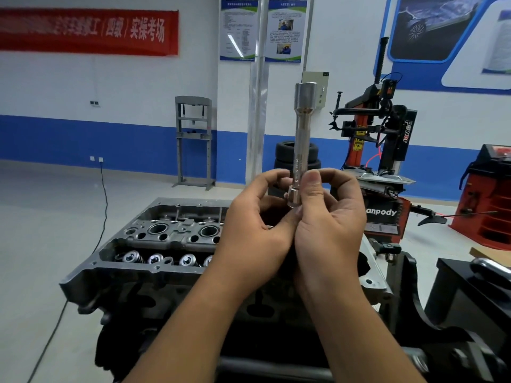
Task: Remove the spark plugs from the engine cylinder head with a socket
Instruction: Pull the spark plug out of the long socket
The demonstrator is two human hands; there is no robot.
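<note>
Grey floor (pixel 55 217), blue-banded wall (pixel 83 139), red banner (pixel 88 31)

The long tubular steel socket (pixel 300 139) is shiny silver. The cast-metal engine cylinder head (pixel 154 239) is dull grey, with bright chrome-coloured valve caps. The back wall (pixel 55 87) is white with a broad blue band; its banner (pixel 85 31) is red with pale lettering. The tyre-changing machine (pixel 381 150) is black and red.
</note>
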